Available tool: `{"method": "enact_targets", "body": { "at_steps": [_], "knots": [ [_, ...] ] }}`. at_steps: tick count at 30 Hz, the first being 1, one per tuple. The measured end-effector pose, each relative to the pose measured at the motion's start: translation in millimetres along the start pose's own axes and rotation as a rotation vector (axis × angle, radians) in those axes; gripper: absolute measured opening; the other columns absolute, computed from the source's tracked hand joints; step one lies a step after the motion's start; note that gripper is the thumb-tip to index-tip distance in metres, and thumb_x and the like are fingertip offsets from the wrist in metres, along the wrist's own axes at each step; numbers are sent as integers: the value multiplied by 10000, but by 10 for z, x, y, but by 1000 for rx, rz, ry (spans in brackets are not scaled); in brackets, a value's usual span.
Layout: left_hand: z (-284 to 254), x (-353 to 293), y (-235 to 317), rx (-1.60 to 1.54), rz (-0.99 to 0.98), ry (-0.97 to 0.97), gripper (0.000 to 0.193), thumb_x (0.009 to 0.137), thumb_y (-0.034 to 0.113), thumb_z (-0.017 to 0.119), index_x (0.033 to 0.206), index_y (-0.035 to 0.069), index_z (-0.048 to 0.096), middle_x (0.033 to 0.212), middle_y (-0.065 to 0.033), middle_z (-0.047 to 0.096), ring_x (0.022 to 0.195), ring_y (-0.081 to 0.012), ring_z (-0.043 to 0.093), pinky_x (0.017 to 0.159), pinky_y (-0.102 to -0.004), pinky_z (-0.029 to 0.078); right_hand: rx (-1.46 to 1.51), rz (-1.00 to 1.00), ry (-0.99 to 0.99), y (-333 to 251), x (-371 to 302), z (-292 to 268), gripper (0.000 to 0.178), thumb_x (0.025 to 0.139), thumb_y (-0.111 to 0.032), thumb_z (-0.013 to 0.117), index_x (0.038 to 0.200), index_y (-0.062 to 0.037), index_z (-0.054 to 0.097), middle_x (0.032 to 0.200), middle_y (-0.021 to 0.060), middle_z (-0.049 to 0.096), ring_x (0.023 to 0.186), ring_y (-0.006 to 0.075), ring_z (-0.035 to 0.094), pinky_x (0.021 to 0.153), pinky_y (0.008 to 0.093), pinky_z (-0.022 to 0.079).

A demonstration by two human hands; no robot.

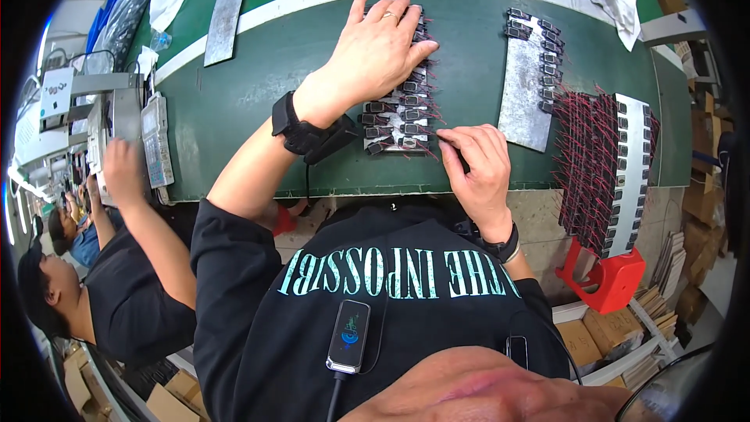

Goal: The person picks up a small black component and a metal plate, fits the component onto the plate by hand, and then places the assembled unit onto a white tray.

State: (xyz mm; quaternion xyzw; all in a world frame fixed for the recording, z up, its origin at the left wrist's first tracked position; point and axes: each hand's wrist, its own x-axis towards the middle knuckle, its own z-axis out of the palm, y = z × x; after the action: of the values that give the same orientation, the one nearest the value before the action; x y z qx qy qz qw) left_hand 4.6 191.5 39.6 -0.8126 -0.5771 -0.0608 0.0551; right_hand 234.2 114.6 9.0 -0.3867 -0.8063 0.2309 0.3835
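In front of me on the green table (pixel 273 39) lies a metal plate (pixel 397 119) lined with rows of small black components (pixel 412 143) that trail thin red wires. My left hand (pixel 379 51) rests across the plate's far part, its fingers spread and covering some of the components. At the near right corner of the plate is my right hand (pixel 478 160). Its thumb and forefinger come together beside the wires, and the other fingers are curled. Whatever is between those fingertips is too small to make out.
To the right lies a second plate (pixel 527 86), partly lined with components. Beyond it, a stack of loaded plates (pixel 634 176) overhangs the table edge above a red plastic stool (pixel 617 277). A bare plate (pixel 226 19) lies far left. A co-worker's arm (pixel 160 242) is on the left.
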Motion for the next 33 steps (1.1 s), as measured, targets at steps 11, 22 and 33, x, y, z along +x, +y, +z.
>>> {"method": "enact_targets", "body": {
  "at_steps": [11,22,33],
  "knots": [
    [99,-228,-447,-294,-96,105,433,1001,362,506,1247,9,563,1268,-197,600,1213,-339,565,1102,-580,323,-4,-8,-16,-44,15,50,157,815,2,721,968,-37,719,906,89,679,856,266,624,844,367,465],
    [-318,-1141,-191,-233,-291,370,365,956,272,606,1235,39,620,1309,-151,619,1233,-329,571,1055,-459,433,-55,-15,-67,-19,-79,8,134,887,0,679,1014,-11,719,964,107,703,899,249,645,840,346,495],
    [-200,-2920,-1445,351,-1223,-34,460,957,483,570,1269,156,660,1092,-171,712,1008,-394,673,854,-478,540,-76,-14,-45,-65,-32,62,138,861,-9,706,994,-34,732,940,95,702,882,236,648,825,330,492]
  ]
}}
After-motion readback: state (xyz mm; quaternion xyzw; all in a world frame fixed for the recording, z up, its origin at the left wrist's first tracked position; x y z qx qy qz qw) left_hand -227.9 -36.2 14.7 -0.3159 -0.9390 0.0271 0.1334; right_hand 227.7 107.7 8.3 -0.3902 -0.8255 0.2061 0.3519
